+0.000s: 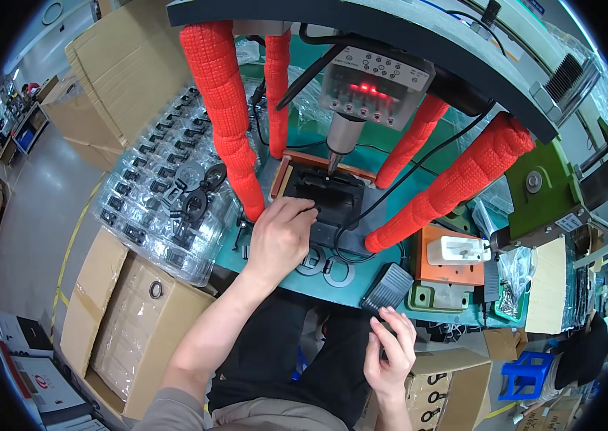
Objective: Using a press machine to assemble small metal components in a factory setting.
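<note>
It was a crowded factory bench (275, 276), teal-topped, with cardboard boxes (139, 316) stacked to one side and clear trays of black parts (167, 179) spread behind them. Under the press, between the red padded posts (221, 100), sat a black fixture (322, 194), and there went the left hand (279, 233), fingers (300, 210) curled down on the fixture's near edge, touching a small black piece seated there; whether it was pinched, I could not tell. Black rings (336, 271) lay just below those fingers. The right hand (390, 352) hung low off the bench, fingers loosely bent around something small and dark, just beneath the grey foot pedal (388, 286). It looked like the loading step; next would call for clearing the fingers from under the press tip (334, 159).
</note>
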### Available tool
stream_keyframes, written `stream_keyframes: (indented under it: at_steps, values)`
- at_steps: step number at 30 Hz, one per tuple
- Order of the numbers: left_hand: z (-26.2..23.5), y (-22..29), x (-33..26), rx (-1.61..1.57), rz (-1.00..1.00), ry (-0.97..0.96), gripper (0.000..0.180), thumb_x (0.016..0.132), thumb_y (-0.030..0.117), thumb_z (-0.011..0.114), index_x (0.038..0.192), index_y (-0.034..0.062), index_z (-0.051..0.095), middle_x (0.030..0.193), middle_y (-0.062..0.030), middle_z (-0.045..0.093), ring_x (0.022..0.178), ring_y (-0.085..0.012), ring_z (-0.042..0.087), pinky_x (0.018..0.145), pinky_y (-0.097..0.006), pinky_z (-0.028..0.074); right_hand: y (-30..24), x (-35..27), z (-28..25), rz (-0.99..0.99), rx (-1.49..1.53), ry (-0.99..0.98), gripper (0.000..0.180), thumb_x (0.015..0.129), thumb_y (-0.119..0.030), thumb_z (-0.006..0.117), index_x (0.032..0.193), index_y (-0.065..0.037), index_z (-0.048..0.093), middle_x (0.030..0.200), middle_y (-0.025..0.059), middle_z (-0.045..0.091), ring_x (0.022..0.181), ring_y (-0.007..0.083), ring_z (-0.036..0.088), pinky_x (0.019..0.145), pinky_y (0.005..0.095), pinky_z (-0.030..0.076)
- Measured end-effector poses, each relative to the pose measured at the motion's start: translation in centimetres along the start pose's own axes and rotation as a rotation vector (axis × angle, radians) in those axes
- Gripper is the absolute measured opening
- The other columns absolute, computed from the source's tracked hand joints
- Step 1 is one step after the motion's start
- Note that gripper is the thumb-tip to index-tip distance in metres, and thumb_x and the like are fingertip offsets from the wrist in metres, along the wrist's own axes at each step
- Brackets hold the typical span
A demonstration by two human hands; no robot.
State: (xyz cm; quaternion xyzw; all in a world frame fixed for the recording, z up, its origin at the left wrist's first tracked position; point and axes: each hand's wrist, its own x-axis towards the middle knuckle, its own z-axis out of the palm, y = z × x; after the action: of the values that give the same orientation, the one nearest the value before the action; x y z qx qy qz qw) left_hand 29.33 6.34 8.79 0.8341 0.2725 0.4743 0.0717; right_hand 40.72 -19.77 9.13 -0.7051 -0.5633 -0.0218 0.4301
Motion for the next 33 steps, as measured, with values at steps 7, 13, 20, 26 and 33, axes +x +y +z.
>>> stream_keyframes:
  at_steps: [7,13,20,26,33]
  values:
    - [0.0,0.6,0.3,-0.036,0.013,-0.036,0.020,0.079,-0.006,0.074,0.098,-0.0016,0.077,0.110,-0.0069,0.074,0.098,-0.0272,0.069,0.087,-0.036,0.056,0.9,-1.2,-0.4,0.063,0.011,0.059,0.033,0.081,0.008,0.067,0.112,-0.001,0.075,0.129,0.0147,0.070,0.120,0.0326,0.065,0.112,0.0453,0.045]
    - [-0.5,1.1,0.0,-0.039,0.047,-0.046,0.019,0.081,-0.001,0.071,0.100,-0.0010,0.075,0.115,-0.0093,0.074,0.104,-0.0289,0.069,0.092,-0.038,0.055,1.3,0.8,0.6,0.080,-0.066,0.090,0.040,0.083,0.003,0.069,0.122,0.000,0.071,0.134,0.0149,0.067,0.119,0.0334,0.062,0.108,0.0428,0.046]
    - [0.5,1.2,-0.8,0.075,0.075,-0.059,0.023,0.083,0.002,0.071,0.105,-0.0009,0.074,0.118,-0.0093,0.074,0.110,-0.0295,0.069,0.096,-0.038,0.054,1.2,2.8,1.3,0.084,-0.346,0.042,0.051,0.086,-0.007,0.071,0.136,-0.002,0.063,0.140,0.0143,0.062,0.123,0.0340,0.055,0.108,0.0433,0.040]
    - [0.7,2.1,-1.3,0.076,0.011,-0.046,0.026,0.083,0.003,0.073,0.108,-0.0028,0.075,0.120,-0.0107,0.074,0.114,-0.0314,0.069,0.099,-0.040,0.054,1.9,2.4,1.5,0.078,-0.369,0.018,0.054,0.088,-0.012,0.071,0.140,-0.003,0.060,0.141,0.0137,0.061,0.123,0.0341,0.052,0.108,0.0446,0.037]
    - [0.8,2.3,-1.6,0.050,-0.015,-0.025,0.030,0.085,0.010,0.074,0.111,-0.0046,0.074,0.124,-0.0133,0.073,0.119,-0.0335,0.067,0.104,-0.042,0.052,2.2,2.4,1.5,0.068,-0.453,0.024,0.053,0.090,-0.016,0.071,0.140,-0.003,0.060,0.140,0.0123,0.061,0.120,0.0322,0.054,0.104,0.0431,0.038]
